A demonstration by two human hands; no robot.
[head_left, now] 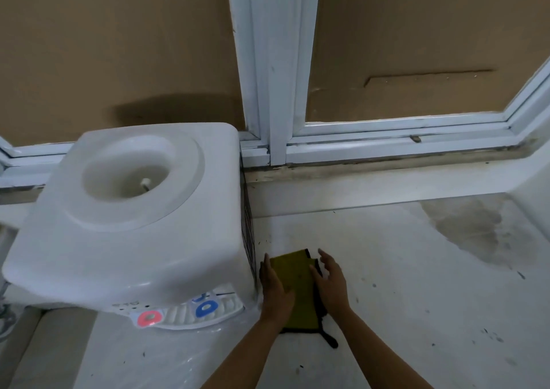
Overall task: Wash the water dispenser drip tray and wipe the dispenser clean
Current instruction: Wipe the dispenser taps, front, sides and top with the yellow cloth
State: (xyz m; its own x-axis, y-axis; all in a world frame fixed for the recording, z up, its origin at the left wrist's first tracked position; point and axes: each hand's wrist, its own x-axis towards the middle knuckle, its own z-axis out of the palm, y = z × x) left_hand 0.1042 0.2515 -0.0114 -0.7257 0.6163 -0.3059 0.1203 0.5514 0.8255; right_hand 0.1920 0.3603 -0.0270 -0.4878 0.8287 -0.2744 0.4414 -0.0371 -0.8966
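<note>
my forearms cut off by the frame's bottom edge | left hand (275, 292) flat, fingers spread, on folded olive cloth (299, 287) with black trim; right hand (330, 283) open at its right edge | cloth lies on scuffed white counter (416, 284) | white plastic dispenser (131, 216) just left; ribbed drip tray (190, 317) half hidden beneath red and blue taps; labels unreadable

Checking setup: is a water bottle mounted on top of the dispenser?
No, the dispenser has its top well open and bare, with only the small central spike showing.
</note>
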